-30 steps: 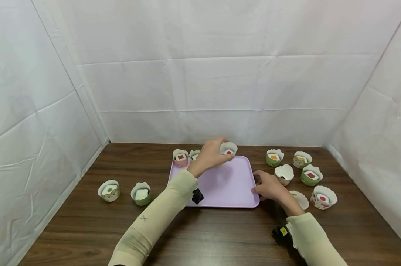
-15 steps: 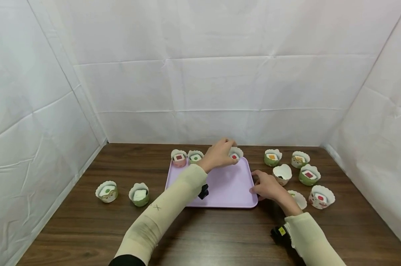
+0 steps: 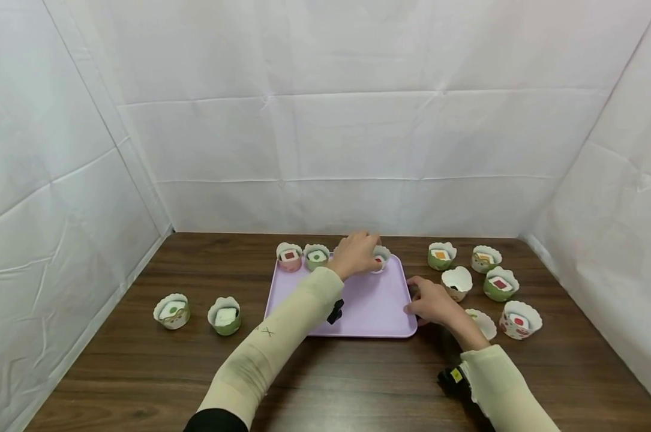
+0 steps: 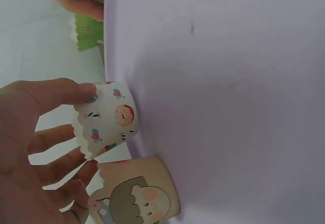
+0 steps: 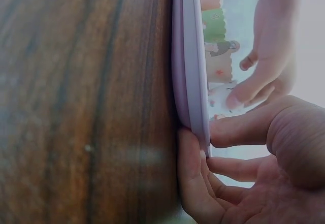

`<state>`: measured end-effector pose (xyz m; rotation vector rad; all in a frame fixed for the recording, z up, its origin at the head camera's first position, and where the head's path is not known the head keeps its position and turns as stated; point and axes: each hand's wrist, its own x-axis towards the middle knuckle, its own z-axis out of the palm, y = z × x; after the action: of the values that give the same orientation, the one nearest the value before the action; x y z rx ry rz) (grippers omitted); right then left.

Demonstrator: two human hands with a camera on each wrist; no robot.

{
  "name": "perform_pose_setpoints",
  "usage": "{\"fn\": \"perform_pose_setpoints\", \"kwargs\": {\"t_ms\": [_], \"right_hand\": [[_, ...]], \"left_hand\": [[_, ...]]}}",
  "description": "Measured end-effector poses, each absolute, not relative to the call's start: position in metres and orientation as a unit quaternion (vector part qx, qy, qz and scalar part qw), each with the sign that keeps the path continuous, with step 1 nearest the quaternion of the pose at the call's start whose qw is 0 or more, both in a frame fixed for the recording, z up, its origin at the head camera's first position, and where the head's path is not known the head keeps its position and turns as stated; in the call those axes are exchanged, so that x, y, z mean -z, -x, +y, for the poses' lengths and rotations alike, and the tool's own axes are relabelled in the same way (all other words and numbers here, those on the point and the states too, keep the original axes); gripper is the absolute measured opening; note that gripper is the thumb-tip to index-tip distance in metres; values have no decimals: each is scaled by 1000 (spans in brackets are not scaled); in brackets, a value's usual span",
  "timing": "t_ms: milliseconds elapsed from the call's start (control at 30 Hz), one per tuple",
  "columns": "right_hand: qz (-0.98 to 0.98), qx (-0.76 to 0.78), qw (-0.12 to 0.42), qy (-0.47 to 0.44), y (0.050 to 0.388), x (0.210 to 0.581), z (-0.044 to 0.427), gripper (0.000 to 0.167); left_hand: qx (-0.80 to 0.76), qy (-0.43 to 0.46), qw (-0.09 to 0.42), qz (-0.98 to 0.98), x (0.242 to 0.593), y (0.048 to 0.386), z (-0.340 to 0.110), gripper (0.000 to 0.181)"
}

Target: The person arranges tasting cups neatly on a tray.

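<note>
My left hand [image 3: 356, 255] is at the back of the lilac tray [image 3: 374, 306], holding a white paper cup [image 4: 109, 120] printed with doughnuts. The thumb is on its scalloped rim and the other fingers reach behind it. Inside this cup [image 3: 380, 259] is a pale piece with a red centre. Close beside it is a beige cup [image 4: 142, 193] with a cartoon face, mostly hidden by my hand in the head view. A pink cup [image 3: 290, 258] and a green cup [image 3: 317, 257] stand at the tray's back left. My right hand [image 3: 433, 301] pinches the tray's right edge, thumb above and a finger underneath.
To the right of the tray stand several filled cups, among them a green cup [image 3: 441, 256], a red-patterned cup [image 3: 519, 321] and a heart-rimmed cup [image 3: 457, 284]. Two more, a patterned cup [image 3: 172, 312] and a green cup [image 3: 225, 316], are at the left. White cloth [image 3: 357, 138] walls surround the table.
My left hand has carried the white cup to the right along the tray's back edge, then lowered it slightly. The green cup behind it has come into view. The right hand keeps its place.
</note>
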<state>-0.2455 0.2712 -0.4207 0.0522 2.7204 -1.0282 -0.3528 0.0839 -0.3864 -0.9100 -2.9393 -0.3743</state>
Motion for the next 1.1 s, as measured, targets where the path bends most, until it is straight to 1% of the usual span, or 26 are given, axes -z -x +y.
{"fn": "perform_pose_setpoints", "kwargs": {"t_ms": [233, 533, 767, 867, 967, 1100], "right_hand": [[930, 349, 115, -18, 246, 423, 269, 69], [931, 349, 111, -8, 247, 420, 268, 69], [929, 351, 116, -11, 247, 422, 269, 69], [929, 350, 115, -16, 247, 423, 271, 69], [931, 347, 113, -13, 247, 425, 272, 70], [932, 347, 109, -12, 247, 427, 273, 70]], "left_hand": [[97, 278, 21, -955, 393, 352, 88, 52], [105, 280, 40, -953, 396, 353, 90, 56], [109, 275, 29, -955, 397, 352, 87, 70], [140, 272, 39, -951, 396, 353, 84, 78], [195, 260, 53, -944, 391, 351, 79, 82], [253, 251, 69, -932, 384, 344, 69, 76]]}}
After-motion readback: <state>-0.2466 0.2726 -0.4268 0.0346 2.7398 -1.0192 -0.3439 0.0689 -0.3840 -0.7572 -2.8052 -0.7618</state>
